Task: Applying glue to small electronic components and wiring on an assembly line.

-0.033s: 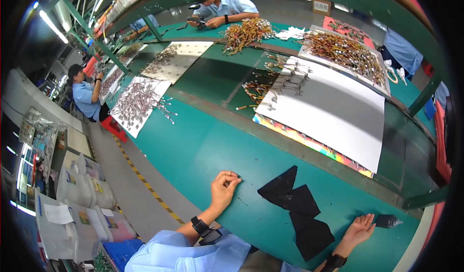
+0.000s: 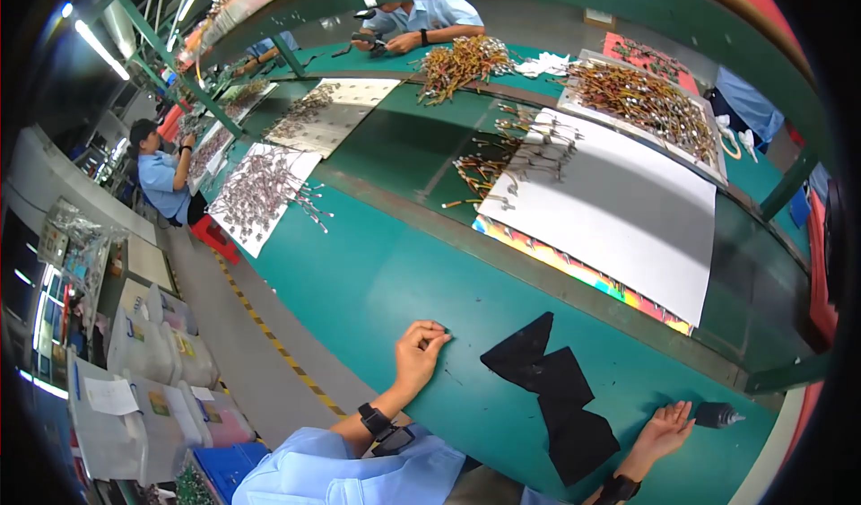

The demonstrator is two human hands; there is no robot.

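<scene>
Table [image 2: 359, 272] spreads green across my feed, with a white sheet [image 2: 628, 227] farther off and wires [image 2: 480, 173] overlapping the sheet's left edge. Nearer, I see a black piece [image 2: 565, 384] lying flat on the green, between the left hand [image 2: 417, 354] and the right hand [image 2: 665, 430]. The left is pinched, thumb to fingertips; I can't tell what, if anything, it grips. The right, well apart, is palm up, fingers loosely curled, just beside a dark bottle [image 2: 716, 415]

Cloth [image 2: 563, 375] on table [image 2: 359, 272], between hands [image 2: 417, 361]; bottle [image 2: 715, 415] right of them; paper sheet [image 2: 619, 222] behind.
</scene>
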